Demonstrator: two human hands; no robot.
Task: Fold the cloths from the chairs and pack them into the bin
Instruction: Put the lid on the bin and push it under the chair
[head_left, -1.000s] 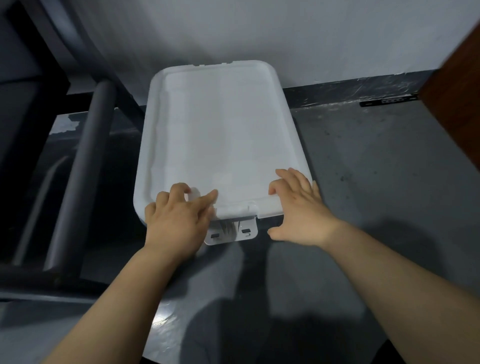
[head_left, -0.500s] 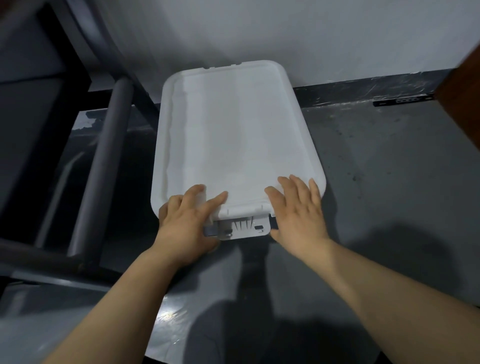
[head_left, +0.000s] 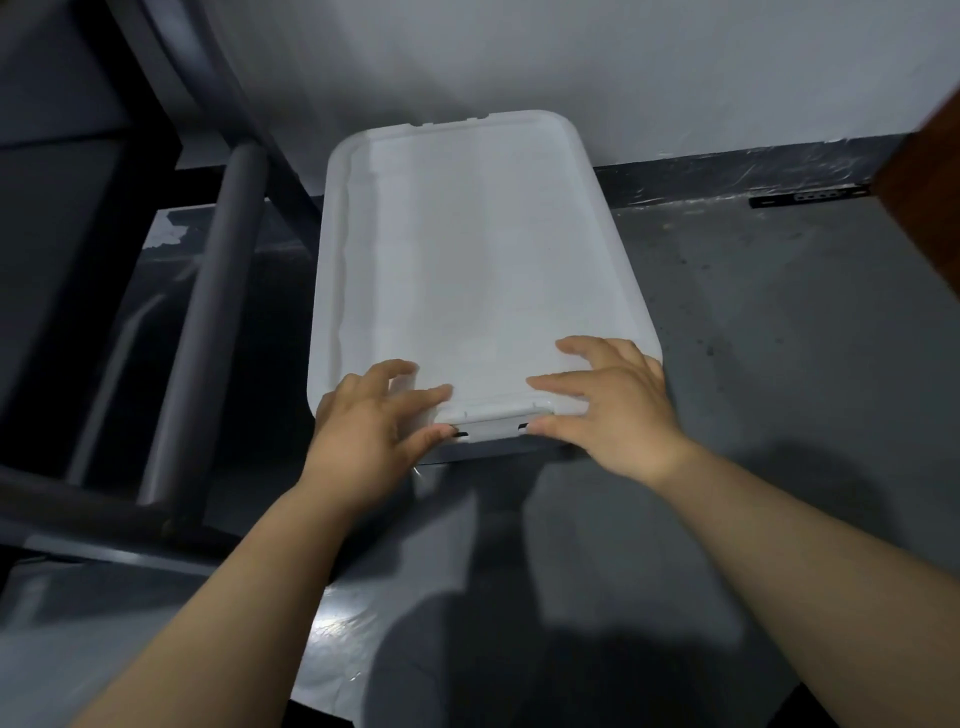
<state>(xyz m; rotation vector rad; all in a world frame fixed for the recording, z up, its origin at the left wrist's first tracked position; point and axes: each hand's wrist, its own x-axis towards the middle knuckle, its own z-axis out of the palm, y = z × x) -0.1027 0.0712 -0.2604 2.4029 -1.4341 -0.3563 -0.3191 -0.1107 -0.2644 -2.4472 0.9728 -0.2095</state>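
Two pinches, left hand (head_left: 363, 431), right hand (head_left: 618, 410), on near rim; bin (head_left: 467, 249) lengthwise toward wall (head_left: 675, 78).

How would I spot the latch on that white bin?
Against the pale wall, a white lidded bin sits on the grey floor. At its near short edge, between the left hand and right hand, is the latch: a white flap with two dark slots.
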